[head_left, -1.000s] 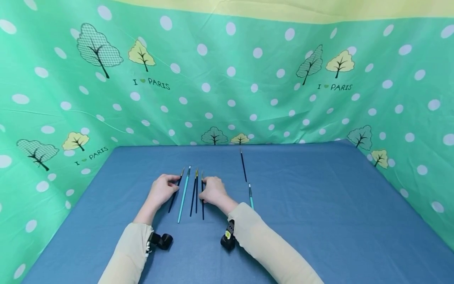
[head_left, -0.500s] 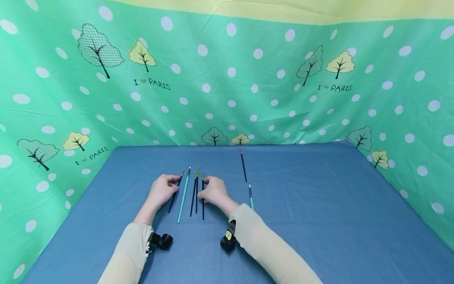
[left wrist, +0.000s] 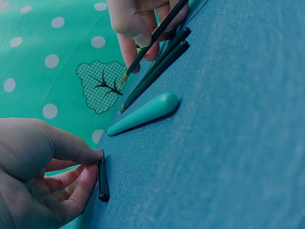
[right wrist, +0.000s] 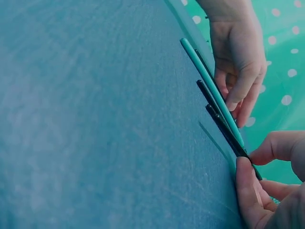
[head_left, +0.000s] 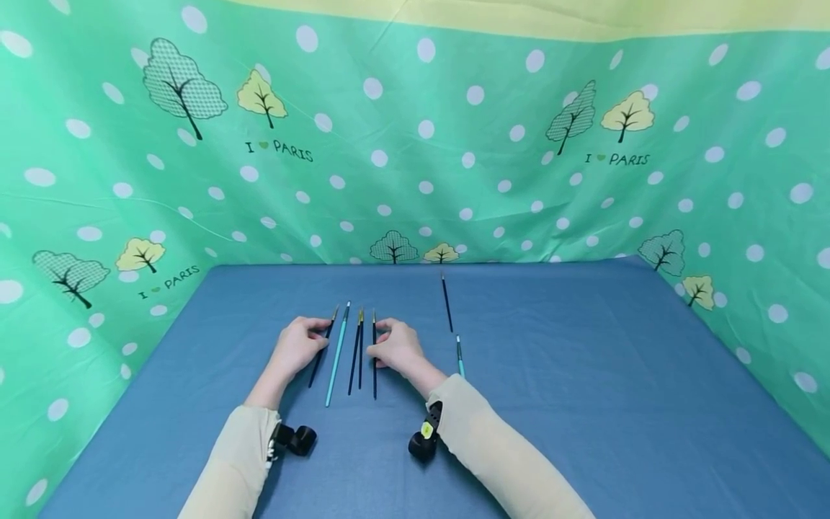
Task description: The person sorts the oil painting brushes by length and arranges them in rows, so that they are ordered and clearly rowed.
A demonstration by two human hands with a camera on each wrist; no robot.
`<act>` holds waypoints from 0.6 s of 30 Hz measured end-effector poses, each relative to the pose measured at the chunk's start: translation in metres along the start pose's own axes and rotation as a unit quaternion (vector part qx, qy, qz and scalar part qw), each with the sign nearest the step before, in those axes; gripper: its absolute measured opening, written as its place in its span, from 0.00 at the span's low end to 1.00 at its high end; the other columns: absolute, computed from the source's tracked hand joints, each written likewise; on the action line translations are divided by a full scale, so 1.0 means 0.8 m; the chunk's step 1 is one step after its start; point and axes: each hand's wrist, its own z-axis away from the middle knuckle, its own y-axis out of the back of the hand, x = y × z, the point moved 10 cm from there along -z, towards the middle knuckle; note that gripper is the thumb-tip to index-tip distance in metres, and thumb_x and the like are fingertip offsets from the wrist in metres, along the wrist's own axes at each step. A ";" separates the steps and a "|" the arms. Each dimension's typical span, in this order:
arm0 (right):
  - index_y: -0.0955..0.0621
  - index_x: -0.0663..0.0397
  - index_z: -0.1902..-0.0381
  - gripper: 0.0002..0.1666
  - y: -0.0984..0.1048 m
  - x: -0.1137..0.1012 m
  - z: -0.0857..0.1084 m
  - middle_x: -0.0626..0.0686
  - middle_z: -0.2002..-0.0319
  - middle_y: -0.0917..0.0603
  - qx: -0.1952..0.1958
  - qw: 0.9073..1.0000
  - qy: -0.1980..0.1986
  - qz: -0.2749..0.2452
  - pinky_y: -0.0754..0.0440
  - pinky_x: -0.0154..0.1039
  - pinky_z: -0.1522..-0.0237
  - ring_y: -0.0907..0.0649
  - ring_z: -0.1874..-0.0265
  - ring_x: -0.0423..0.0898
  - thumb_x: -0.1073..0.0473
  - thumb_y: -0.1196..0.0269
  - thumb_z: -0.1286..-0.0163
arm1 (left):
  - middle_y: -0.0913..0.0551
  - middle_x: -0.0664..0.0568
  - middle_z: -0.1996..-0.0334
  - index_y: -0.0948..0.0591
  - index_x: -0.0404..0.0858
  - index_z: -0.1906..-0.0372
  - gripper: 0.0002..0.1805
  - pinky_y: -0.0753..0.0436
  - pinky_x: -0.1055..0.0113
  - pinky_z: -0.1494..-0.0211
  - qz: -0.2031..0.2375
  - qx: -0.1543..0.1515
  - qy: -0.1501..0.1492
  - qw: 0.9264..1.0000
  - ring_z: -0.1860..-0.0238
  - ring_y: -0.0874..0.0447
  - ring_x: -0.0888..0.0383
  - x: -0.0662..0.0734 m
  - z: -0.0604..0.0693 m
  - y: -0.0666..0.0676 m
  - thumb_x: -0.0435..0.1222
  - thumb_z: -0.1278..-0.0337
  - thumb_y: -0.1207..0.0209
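Note:
At the row's left end, my left hand (head_left: pixel 298 351) pinches a dark paintbrush (head_left: pixel 316 370) between thumb and fingers as it lies on the cloth. My right hand (head_left: pixel 398 349) pinches another dark paintbrush (head_left: pixel 375 382) at the right end; a separate shadow in the right wrist view suggests it is slightly raised. Between the hands lie a long teal paintbrush (head_left: pixel 336 364) and two dark paintbrushes (head_left: pixel 353 364), close together with bristles pointing away. The left wrist view shows the teal handle (left wrist: pixel 147 113) beside the left hand's brush. Fingers hide parts of both held brushes.
Farther right lie a dark paintbrush (head_left: pixel 447 303) near the back edge and a teal paintbrush (head_left: pixel 460 357), partly hidden by the right sleeve. A blue cloth (head_left: pixel 583 396) covers the table. Green dotted curtains (head_left: pixel 415 166) stand around its back and sides.
My right hand has shifted slightly to the right, its brush moving a little with it. The left hand and the other brushes stay in place.

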 end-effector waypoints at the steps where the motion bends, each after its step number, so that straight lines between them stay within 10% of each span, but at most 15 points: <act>1: 0.27 0.52 0.43 0.31 0.001 0.000 0.000 0.50 0.71 0.23 0.001 1.000 -0.001 -0.004 0.22 0.33 0.80 0.21 0.83 0.43 0.66 0.35 0.46 | 0.30 0.38 0.50 0.25 0.32 0.45 0.21 0.28 0.67 0.69 -0.001 0.001 -0.001 1.000 0.65 0.25 0.52 0.001 -0.001 0.000 0.28 0.47 0.46; 18: 0.27 0.47 0.42 0.31 0.027 0.001 -0.011 0.52 0.66 0.21 0.011 0.999 -0.004 -0.035 0.21 0.34 0.79 0.20 0.81 0.43 0.68 0.39 0.45 | 0.29 0.38 0.51 0.25 0.33 0.45 0.21 0.28 0.67 0.70 0.001 -0.003 0.004 1.000 0.64 0.24 0.52 -0.002 -0.002 0.000 0.28 0.47 0.45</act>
